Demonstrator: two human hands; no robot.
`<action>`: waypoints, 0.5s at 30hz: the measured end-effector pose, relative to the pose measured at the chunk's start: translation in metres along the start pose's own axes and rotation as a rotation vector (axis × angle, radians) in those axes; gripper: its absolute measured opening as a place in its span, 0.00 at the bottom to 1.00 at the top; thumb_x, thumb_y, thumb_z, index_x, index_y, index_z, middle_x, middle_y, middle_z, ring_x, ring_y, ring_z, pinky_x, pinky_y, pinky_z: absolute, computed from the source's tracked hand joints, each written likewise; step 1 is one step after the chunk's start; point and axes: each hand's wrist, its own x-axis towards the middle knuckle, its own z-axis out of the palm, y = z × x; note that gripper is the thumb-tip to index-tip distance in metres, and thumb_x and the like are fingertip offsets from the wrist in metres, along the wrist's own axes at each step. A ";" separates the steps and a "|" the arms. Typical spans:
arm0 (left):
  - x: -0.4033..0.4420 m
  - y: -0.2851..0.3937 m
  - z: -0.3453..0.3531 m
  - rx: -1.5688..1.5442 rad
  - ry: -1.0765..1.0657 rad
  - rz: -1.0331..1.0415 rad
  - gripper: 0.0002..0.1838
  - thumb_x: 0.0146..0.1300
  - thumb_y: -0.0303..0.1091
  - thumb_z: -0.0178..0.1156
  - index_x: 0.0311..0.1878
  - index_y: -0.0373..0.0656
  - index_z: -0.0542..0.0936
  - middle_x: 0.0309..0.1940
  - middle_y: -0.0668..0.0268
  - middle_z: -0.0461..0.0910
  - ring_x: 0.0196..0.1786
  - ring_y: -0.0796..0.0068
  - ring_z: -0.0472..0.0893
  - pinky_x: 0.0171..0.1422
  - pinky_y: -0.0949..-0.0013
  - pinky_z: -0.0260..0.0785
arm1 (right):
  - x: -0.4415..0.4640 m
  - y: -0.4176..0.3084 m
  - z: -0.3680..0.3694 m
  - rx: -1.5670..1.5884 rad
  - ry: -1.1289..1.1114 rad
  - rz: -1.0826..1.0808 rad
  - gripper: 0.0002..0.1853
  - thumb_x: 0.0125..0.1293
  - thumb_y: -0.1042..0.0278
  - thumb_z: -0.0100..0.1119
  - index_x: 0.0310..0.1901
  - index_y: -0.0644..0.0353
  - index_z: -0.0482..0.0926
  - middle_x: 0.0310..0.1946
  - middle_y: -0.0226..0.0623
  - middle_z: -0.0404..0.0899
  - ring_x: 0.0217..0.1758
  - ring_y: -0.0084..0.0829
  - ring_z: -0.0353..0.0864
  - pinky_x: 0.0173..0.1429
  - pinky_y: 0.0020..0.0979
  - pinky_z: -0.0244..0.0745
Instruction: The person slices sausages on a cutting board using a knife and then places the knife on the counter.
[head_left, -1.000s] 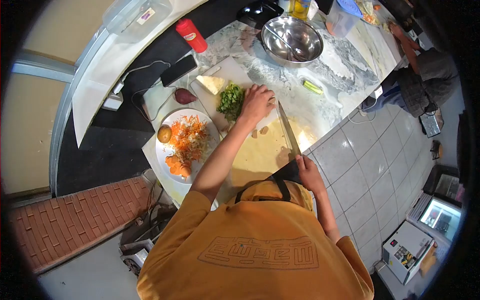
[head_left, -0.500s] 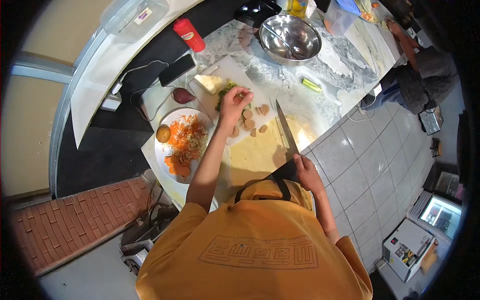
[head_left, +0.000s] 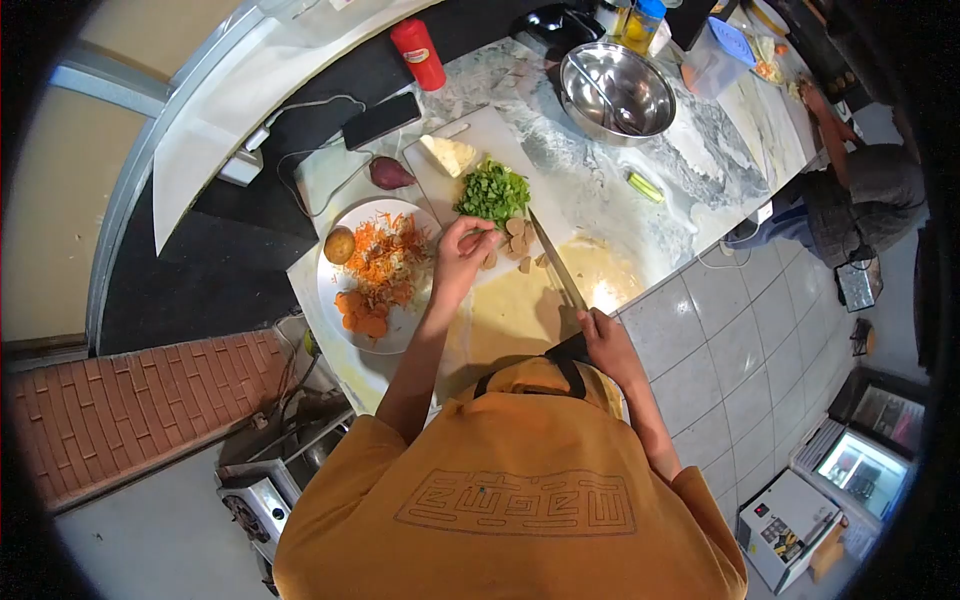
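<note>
My right hand (head_left: 606,347) grips the handle of a long knife (head_left: 560,262), whose tip points to the round sausage slices (head_left: 520,236) on a white cutting board (head_left: 485,128). Close to those slices, my left hand (head_left: 462,262) has its fingers curled inward; whatever they may pinch is hidden. Chopped green leaves (head_left: 493,192) lie in a heap on the board, with a pale wedge (head_left: 447,156) that looks like cabbage behind them. Left of the hand, a white plate (head_left: 400,338) carries shredded carrot (head_left: 390,245), orange chunks (head_left: 362,314) and a brown potato (head_left: 340,245).
A purple onion-like bulb (head_left: 390,173), a phone (head_left: 382,121) and a red bottle (head_left: 418,55) stand or lie beyond the plate. Farther right are a steel bowl (head_left: 620,92) with utensils and a green vegetable piece (head_left: 645,187). Another person (head_left: 860,195) is at the counter's far end.
My left hand has come back from over the green leaves toward me, uncovering the heap. The knife tip has moved left, up to the sausage slices. The camera view has shifted.
</note>
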 end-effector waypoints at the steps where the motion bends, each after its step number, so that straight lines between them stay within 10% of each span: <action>1: 0.001 0.004 0.005 0.039 0.006 -0.010 0.06 0.67 0.25 0.64 0.45 0.40 0.77 0.39 0.67 0.81 0.43 0.80 0.82 0.45 0.74 0.74 | -0.002 -0.002 -0.002 -0.003 0.005 -0.010 0.24 0.78 0.49 0.46 0.39 0.68 0.75 0.30 0.65 0.76 0.38 0.66 0.75 0.41 0.50 0.70; 8: 0.034 0.015 0.067 0.691 -0.146 0.612 0.06 0.60 0.22 0.61 0.41 0.40 0.79 0.37 0.61 0.80 0.43 0.52 0.79 0.49 0.58 0.72 | 0.002 0.021 -0.007 0.081 0.131 -0.005 0.25 0.78 0.49 0.46 0.36 0.68 0.72 0.24 0.61 0.72 0.29 0.62 0.72 0.36 0.49 0.66; 15: 0.055 -0.022 0.069 0.813 -0.311 0.636 0.09 0.63 0.23 0.57 0.45 0.42 0.80 0.41 0.60 0.79 0.48 0.53 0.77 0.54 0.56 0.71 | -0.004 0.027 -0.003 0.107 0.164 0.038 0.25 0.78 0.49 0.46 0.35 0.68 0.72 0.24 0.59 0.72 0.29 0.59 0.73 0.36 0.47 0.68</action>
